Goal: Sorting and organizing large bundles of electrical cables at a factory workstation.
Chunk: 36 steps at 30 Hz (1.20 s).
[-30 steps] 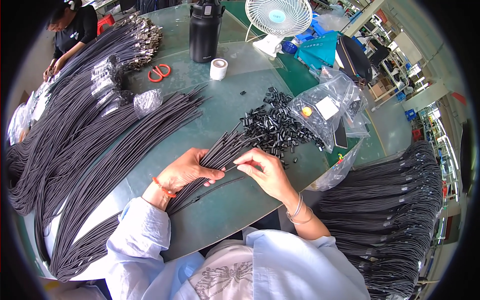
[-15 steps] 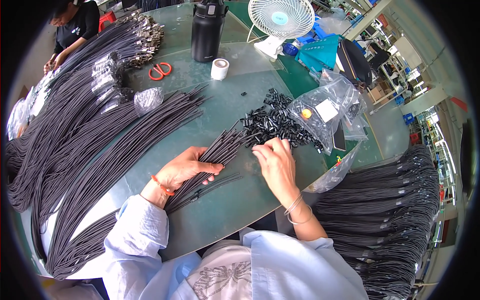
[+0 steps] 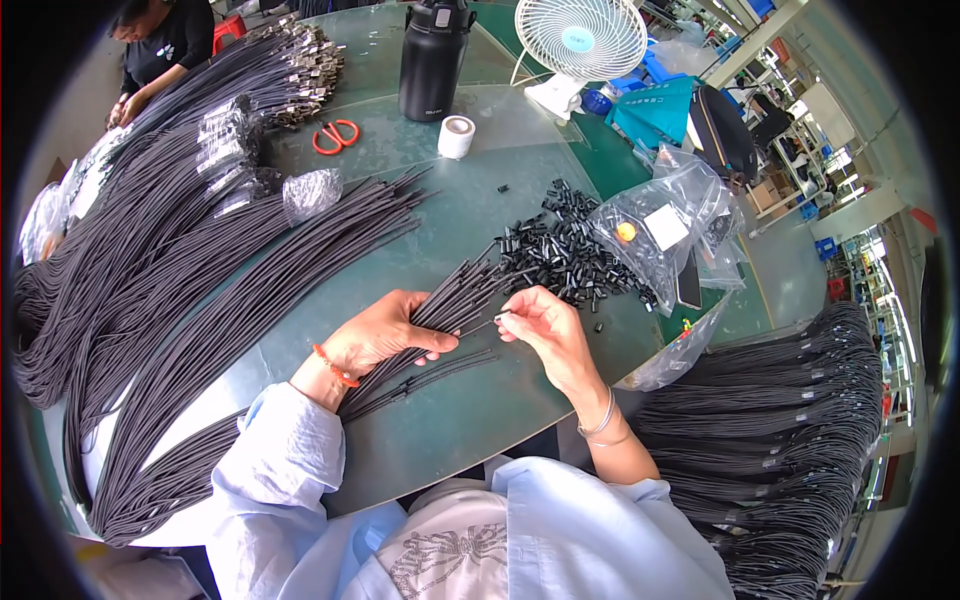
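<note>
My left hand (image 3: 385, 335) grips a bundle of thin black cords (image 3: 455, 295) that fans out toward the upper right on the green table (image 3: 470, 410). My right hand (image 3: 545, 328) pinches the tip of one cord, apparently with a small black cap on it, just right of the bundle's ends. A heap of small black plastic caps (image 3: 570, 255) lies just beyond my right hand. A few loose cords (image 3: 440, 368) rest on the table under my hands.
Long black cord bundles (image 3: 200, 300) cover the table's left side and more hang at the right (image 3: 790, 430). Clear plastic bags (image 3: 665, 225), a tape roll (image 3: 456, 137), orange scissors (image 3: 335, 135), a black bottle (image 3: 432, 60) and a white fan (image 3: 580, 40) stand farther back. Another person (image 3: 160, 45) works at the far left.
My right hand reached up to the cap heap and came back to the cord tip by the bundle. My left hand kept its hold on the bundle.
</note>
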Available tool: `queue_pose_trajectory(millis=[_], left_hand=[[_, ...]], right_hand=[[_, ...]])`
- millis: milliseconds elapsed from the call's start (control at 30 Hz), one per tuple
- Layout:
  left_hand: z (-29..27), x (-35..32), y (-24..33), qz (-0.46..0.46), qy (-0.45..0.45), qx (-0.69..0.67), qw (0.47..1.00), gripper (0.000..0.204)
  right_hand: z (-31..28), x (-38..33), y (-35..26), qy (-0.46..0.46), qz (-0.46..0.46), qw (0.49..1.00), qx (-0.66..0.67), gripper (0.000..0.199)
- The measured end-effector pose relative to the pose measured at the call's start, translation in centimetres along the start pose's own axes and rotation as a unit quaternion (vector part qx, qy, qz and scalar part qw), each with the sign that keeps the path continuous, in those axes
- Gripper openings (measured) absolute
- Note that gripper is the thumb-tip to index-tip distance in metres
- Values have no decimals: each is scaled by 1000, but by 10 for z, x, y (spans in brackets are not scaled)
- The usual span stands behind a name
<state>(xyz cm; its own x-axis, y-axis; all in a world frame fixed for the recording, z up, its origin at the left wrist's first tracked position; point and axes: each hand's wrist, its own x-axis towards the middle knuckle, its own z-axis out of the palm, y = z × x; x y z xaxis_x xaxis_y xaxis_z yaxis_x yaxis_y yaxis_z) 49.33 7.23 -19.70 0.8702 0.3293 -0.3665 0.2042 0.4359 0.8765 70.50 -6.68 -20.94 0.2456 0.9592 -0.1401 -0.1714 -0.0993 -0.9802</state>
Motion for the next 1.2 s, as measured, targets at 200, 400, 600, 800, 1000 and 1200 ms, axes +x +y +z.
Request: queue_pose_trajectory(millis=[200, 400, 600, 800, 1000, 1200], left_hand=[[-1, 1, -3, 8, -13, -3, 1000, 24], [-3, 6, -13, 58, 16, 20, 998, 20], [-2, 3, -6, 31, 8, -17, 999, 18], [-2, 3, -8, 29, -1, -21, 999, 18], [0, 3, -6, 22, 12, 15, 1000, 19], [2, 2, -3, 16, 17, 26, 999, 18]], right_hand=[[5, 1, 0, -87, 4, 996, -20, 8], [51, -21, -6, -123, -330, 767, -537, 12], [40, -13, -12, -74, -378, 769, -510, 11], [-5, 8, -10, 74, -296, 738, -602, 10], [-8, 8, -1, -4, -281, 768, -576, 22], [4, 1, -11, -82, -39, 970, -226, 20]])
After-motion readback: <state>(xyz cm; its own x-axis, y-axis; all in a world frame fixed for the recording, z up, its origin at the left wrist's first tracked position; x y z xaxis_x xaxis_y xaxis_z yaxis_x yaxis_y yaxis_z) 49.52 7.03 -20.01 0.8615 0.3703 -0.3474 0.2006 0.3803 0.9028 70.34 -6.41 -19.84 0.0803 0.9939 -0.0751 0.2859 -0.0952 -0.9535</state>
